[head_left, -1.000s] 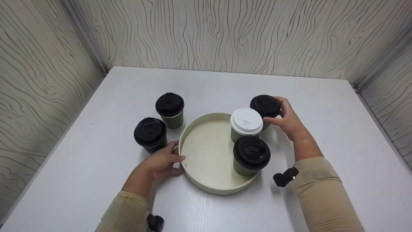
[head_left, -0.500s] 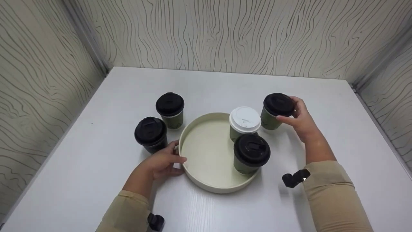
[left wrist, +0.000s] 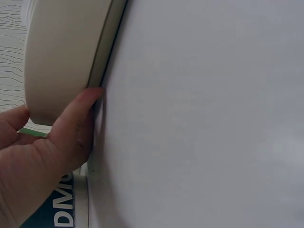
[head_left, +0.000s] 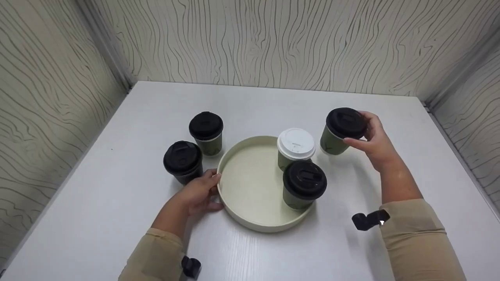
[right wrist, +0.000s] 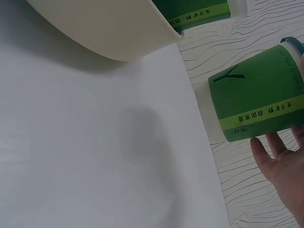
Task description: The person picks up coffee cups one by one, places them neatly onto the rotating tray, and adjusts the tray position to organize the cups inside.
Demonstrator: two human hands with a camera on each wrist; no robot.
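Note:
My right hand (head_left: 375,142) grips a green paper cup (head_left: 333,141) with a black lid, held above the table to the right of the round cream tray (head_left: 254,191). Its fingers show under the green cup in the right wrist view. At the tray's left side, my left hand (head_left: 197,193) holds the wall between thumb and fingers. Inside the tray, on its right side, stand a white-lidded green cup (head_left: 295,144) and a black-lidded cup (head_left: 304,181). Just left of my left hand is a dark cup (head_left: 183,160) with a black lid and white lettering in the left wrist view.
Another black-lidded green cup (head_left: 207,128) stands behind the dark one, left of the tray. The white table (head_left: 250,257) has patterned panels (head_left: 254,43) at its back and sides. Black wrist devices (head_left: 369,219) sit on both sleeves.
My right hand has carried the black-lidded green cup rightward and up, away from the white-lidded cup. My left thumb has shifted back to the tray's rim; the tray has hardly moved.

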